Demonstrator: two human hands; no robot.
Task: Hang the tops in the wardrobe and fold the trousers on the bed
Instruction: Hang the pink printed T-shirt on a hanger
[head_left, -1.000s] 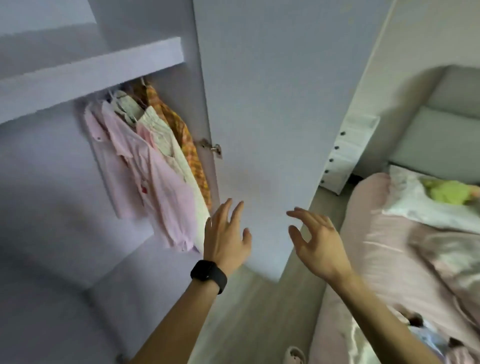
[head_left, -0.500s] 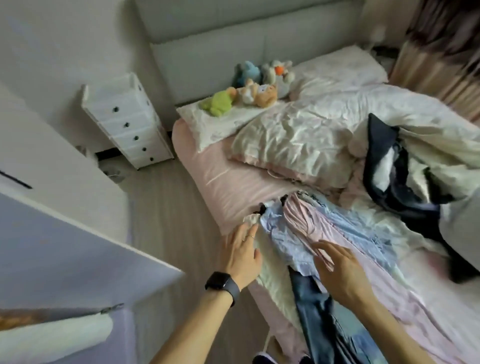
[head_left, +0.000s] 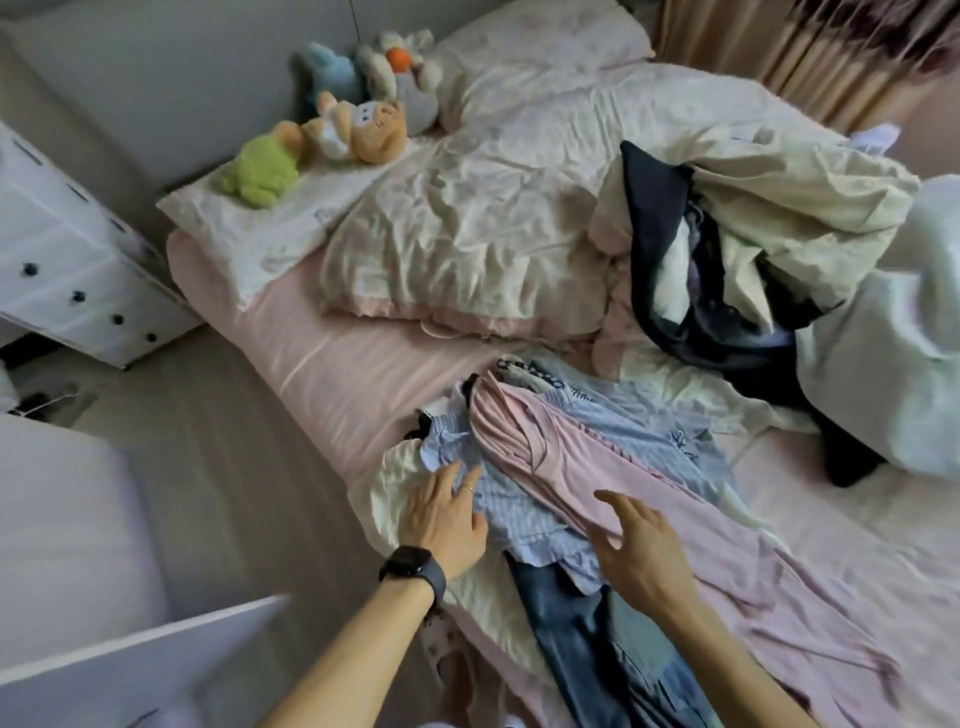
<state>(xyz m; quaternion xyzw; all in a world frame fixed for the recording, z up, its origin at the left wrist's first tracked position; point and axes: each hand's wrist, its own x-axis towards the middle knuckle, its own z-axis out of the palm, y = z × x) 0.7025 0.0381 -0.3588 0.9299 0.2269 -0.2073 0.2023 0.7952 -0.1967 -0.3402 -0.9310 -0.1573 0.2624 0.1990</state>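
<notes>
On bed, at near edge: heap of soft, creased clothes. Topmost, long ribbed pink top, laid diag. from heap's far end toward near right. Under it, thin rumpled blue-white striped top. Lower still, dark denim jeans, stretched toward near edge. Left of these, crinkled cream garment, draped over mattress side.

Left grip: released, fingers straight, flat on striped top just beside cream garment; black watch on wrist. Right grip: released, fingers spread & slightly bent, over pink top's lower part; contact w/ cloth unclear. Nothing grasped by either.

Beyond heap: smooth pink sheet, then wrinkled cream duvet; dark garment bunched at right. Bare strip of floor btw. bed & white wardrobe door at near left.
</notes>
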